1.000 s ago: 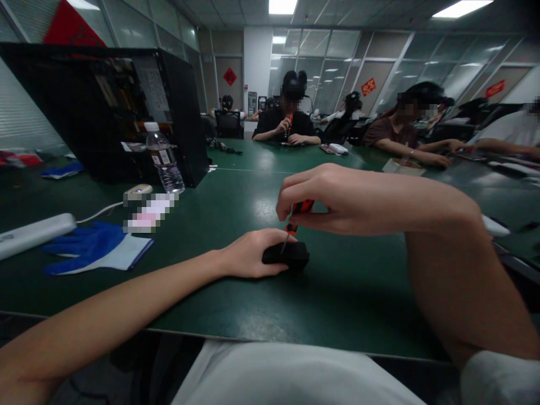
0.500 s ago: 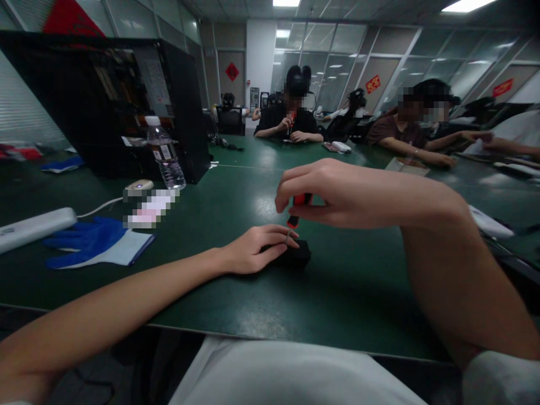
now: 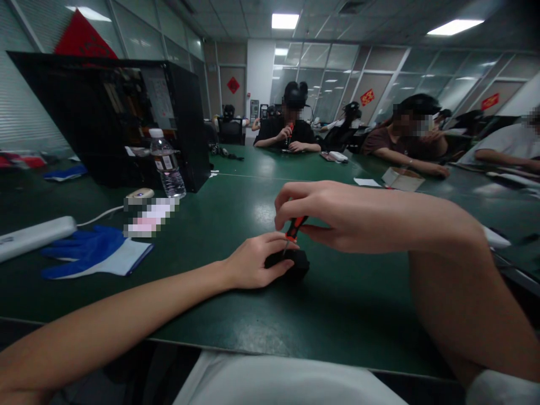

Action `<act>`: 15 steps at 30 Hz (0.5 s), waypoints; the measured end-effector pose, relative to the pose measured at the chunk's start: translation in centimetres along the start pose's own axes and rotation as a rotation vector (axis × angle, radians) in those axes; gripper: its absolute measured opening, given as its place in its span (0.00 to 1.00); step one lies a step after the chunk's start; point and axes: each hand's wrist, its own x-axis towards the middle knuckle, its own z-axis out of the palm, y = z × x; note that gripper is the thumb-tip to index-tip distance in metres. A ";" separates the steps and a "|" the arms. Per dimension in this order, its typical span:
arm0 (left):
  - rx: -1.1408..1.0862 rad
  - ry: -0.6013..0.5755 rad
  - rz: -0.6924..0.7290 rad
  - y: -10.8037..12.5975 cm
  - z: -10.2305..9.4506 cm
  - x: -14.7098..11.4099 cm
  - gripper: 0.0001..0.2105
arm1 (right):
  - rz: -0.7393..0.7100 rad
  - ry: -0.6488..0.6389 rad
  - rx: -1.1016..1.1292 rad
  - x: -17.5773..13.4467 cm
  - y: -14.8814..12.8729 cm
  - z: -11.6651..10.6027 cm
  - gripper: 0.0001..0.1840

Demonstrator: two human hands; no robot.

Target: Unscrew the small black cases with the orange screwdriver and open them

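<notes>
A small black block-shaped part (image 3: 300,263) rests on the green table (image 3: 253,323) in front of me. My left hand (image 3: 257,260) is closed around its left side, thumb near and fingers on the far side. Above it, my right hand (image 3: 320,216) grips a screwdriver (image 3: 295,227) with a red and black handle. The screwdriver's thin metal shaft slants down between my left thumb and fingers to the top of the block. Its tip is hidden, so I cannot tell what it touches.
To the left lie a blue and white glove (image 3: 101,253), a white bar-shaped device (image 3: 37,236) and a small cabled device (image 3: 140,194). A water bottle (image 3: 167,166) stands by a large black case (image 3: 185,124). Across the table sit a person (image 3: 291,126) and another (image 3: 405,129).
The view has tilted up slightly, so everything sits lower. My right hand has turned a little, and more of the screwdriver handle shows. My left hand still holds the block.
</notes>
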 end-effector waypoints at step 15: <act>0.295 -0.178 -0.116 0.8 -0.7 0.1 0.17 | -0.004 0.460 -0.679 -3.1 1.4 6.1 0.26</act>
